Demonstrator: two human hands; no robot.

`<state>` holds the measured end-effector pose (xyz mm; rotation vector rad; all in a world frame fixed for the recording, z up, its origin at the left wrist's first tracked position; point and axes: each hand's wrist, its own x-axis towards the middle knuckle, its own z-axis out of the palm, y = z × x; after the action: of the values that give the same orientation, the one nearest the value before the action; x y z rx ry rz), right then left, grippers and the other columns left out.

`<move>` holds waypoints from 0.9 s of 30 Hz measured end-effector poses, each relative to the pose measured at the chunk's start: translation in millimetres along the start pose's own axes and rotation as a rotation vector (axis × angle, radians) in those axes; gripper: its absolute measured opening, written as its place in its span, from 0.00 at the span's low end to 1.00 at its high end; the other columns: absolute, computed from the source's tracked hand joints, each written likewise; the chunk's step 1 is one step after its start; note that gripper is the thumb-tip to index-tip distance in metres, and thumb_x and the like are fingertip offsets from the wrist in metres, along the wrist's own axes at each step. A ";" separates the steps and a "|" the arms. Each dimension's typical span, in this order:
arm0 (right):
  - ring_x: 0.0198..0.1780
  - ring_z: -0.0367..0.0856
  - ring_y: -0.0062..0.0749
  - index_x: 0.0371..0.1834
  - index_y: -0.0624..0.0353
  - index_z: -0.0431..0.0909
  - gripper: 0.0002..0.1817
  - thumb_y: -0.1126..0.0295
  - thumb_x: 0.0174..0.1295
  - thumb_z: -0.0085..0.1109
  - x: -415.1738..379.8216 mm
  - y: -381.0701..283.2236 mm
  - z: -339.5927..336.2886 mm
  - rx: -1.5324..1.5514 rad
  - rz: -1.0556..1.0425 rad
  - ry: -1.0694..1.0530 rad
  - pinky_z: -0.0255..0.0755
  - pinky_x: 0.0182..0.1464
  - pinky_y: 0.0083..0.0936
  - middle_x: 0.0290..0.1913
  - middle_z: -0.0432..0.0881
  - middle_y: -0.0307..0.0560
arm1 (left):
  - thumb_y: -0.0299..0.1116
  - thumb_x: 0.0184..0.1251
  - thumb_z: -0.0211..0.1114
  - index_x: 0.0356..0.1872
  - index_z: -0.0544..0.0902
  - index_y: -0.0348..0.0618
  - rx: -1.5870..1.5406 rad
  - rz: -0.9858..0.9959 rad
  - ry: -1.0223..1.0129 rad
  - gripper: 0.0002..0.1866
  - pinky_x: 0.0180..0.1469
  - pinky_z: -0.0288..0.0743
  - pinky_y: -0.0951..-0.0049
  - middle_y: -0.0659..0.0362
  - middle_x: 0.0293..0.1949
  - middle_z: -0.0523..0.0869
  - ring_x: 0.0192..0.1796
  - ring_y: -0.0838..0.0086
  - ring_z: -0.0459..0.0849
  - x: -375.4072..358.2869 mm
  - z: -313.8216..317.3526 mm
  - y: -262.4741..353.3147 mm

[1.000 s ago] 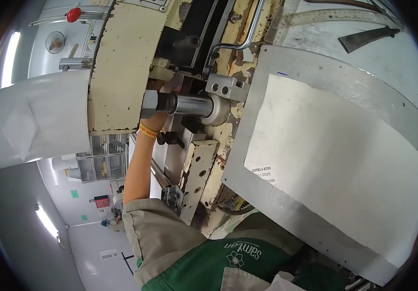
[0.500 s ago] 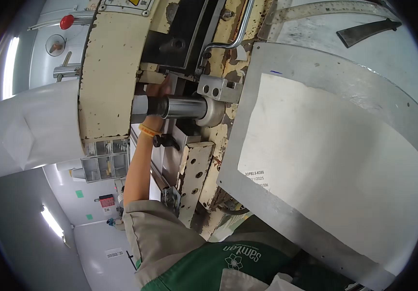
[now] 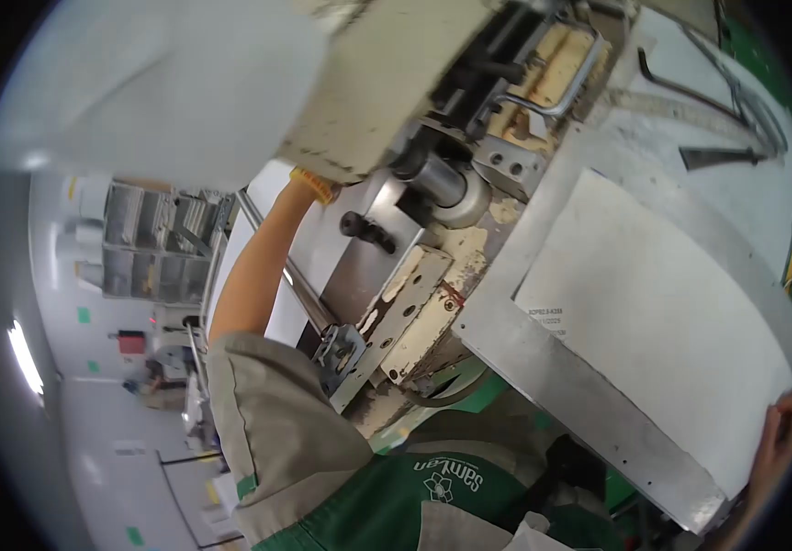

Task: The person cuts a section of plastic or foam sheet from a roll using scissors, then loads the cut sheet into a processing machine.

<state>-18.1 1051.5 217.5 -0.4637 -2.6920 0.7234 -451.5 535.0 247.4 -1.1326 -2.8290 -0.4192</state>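
My left forearm, with an orange wristband (image 3: 313, 185), reaches up beside the cream machine head (image 3: 387, 73). The machine head hides my left hand. Close to the wrist are a black knob (image 3: 368, 230) and a shiny metal cylinder (image 3: 442, 181). At the far right edge, my right hand (image 3: 775, 441) is partly in view, its fingers at the edge of a white printed sheet (image 3: 653, 294). This sheet lies on a grey metal plate (image 3: 579, 390). Shadow and the frame edge obscure what those fingers do.
Past the plate lie a hex key (image 3: 690, 89), a clear ruler (image 3: 662, 108) and a dark flat tool (image 3: 717, 157). A metal rod (image 3: 299, 289) runs below my forearm. Shelves of bins (image 3: 152, 239) and another person (image 3: 159, 386) are in the background.
The view has swung, so the machine sits further right and tilted. My left hand, partly visible behind the cylinder before, is now hidden. My right hand has come into view at the sheet.
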 end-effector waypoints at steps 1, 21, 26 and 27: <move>0.32 0.63 0.25 0.30 0.63 0.65 0.03 0.77 0.59 0.47 2.6 -10.6 1.8 0.073 -0.016 0.028 0.60 0.37 0.18 0.31 0.65 0.42 | 0.36 0.62 0.48 0.58 0.68 0.52 0.045 -0.026 0.007 0.21 0.61 0.59 0.62 0.58 0.60 0.67 0.63 0.63 0.63 0.8 -0.9 -17.0; 0.26 0.63 0.26 0.34 0.55 0.72 0.09 0.62 0.61 0.50 0.5 -68.2 -1.6 -0.156 0.143 -0.014 0.62 0.34 0.25 0.26 0.69 0.43 | 0.68 0.53 0.43 0.63 0.60 0.50 0.090 -0.150 0.030 0.41 0.67 0.42 0.56 0.57 0.65 0.58 0.68 0.64 0.51 -12.3 -9.9 -24.7; 0.28 0.56 0.20 0.24 0.62 0.63 0.11 0.69 0.60 0.50 0.6 -60.7 12.0 -0.083 0.030 0.097 0.53 0.31 0.17 0.23 0.59 0.35 | 0.64 0.56 0.42 0.61 0.64 0.58 0.111 -0.234 0.090 0.34 0.67 0.43 0.55 0.62 0.64 0.60 0.68 0.68 0.53 8.1 -7.4 -81.8; 0.28 0.56 0.20 0.24 0.61 0.63 0.11 0.69 0.61 0.50 3.7 -44.1 11.2 -0.104 0.017 0.111 0.53 0.31 0.16 0.23 0.59 0.35 | 0.63 0.57 0.42 0.61 0.65 0.59 0.077 -0.259 0.083 0.33 0.67 0.43 0.54 0.62 0.64 0.61 0.67 0.68 0.53 9.2 -7.5 -84.4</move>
<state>-35.6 1012.0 232.4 -0.5363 -2.6329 0.5463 -516.4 480.7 237.0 -0.7203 -2.8981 -0.3584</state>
